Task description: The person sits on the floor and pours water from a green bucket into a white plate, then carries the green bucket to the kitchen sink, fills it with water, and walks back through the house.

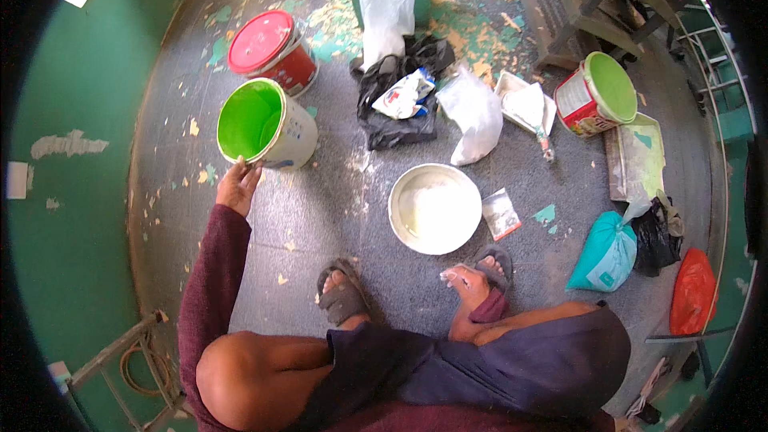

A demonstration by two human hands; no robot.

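Note:
My left hand (238,186) reaches forward and grips the near rim of a white bucket (298,138), thumb and fingers closed on its edge. The bucket tilts toward me, and its inside is bright green. My right hand (466,284) hangs by my right sandal, fingers loosely stretched, with white smears on the fingertips and nothing seen in it. Ahead of that hand sits a round white basin (398,220) with some pale, wet-looking material in the bottom. Beside the basin lies a small printed packet (502,214).
Behind the bucket stands a red lidded pail (262,42). Black plastic (376,130), a white bag (472,112), and a tray (512,84) with a brush-like tool lie ahead. Right are another pail (582,100), a teal bag (604,252) and a red bag (693,292). A ladder (120,352) is at lower left.

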